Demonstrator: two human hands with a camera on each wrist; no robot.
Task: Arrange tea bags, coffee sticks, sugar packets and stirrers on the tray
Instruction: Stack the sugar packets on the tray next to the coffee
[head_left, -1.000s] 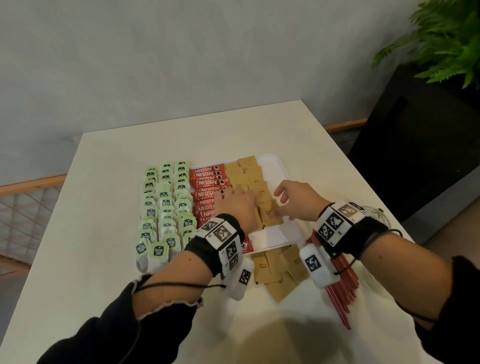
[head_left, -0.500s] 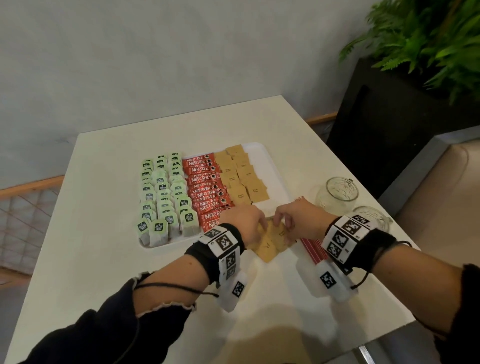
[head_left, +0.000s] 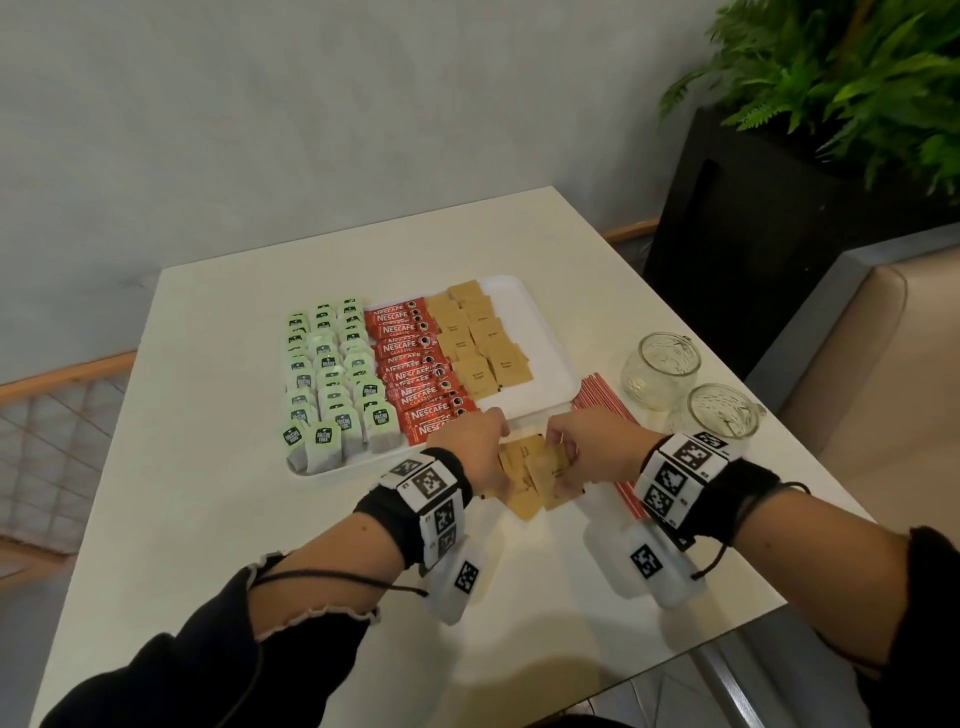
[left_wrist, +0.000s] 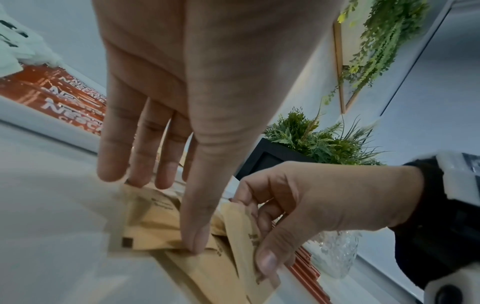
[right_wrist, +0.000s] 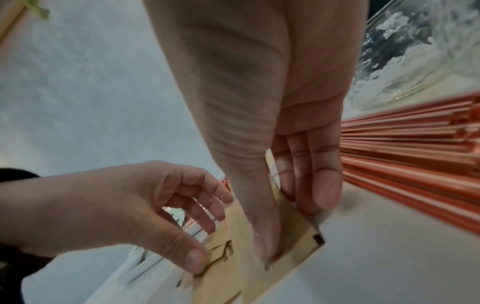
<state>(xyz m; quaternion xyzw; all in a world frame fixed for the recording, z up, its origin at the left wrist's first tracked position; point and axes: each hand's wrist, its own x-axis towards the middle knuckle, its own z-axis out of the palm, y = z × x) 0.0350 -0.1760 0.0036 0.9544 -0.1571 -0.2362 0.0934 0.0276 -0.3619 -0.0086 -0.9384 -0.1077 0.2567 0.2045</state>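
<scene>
The white tray (head_left: 550, 332) holds rows of green tea bags (head_left: 332, 374), red coffee sticks (head_left: 415, 374) and brown sugar packets (head_left: 478, 343). A loose pile of sugar packets (head_left: 530, 483) lies on the table just in front of the tray. My left hand (head_left: 501, 467) pinches the pile from the left, thumb on top (left_wrist: 194, 244). My right hand (head_left: 561, 457) pinches a packet (left_wrist: 249, 236) standing on edge between thumb and fingers. Red stirrers (head_left: 602, 400) lie right of the tray, partly under my right wrist.
Two glass mugs (head_left: 660, 369) (head_left: 722, 415) stand at the table's right edge beside the stirrers. A black planter (head_left: 753, 234) with ferns and a padded bench (head_left: 883, 338) sit beyond that edge. The tray's right strip is bare.
Both hands drew back from the sugar rows on the tray to the loose pile in front of it and took hold of packets. The view swung right, showing the mugs.
</scene>
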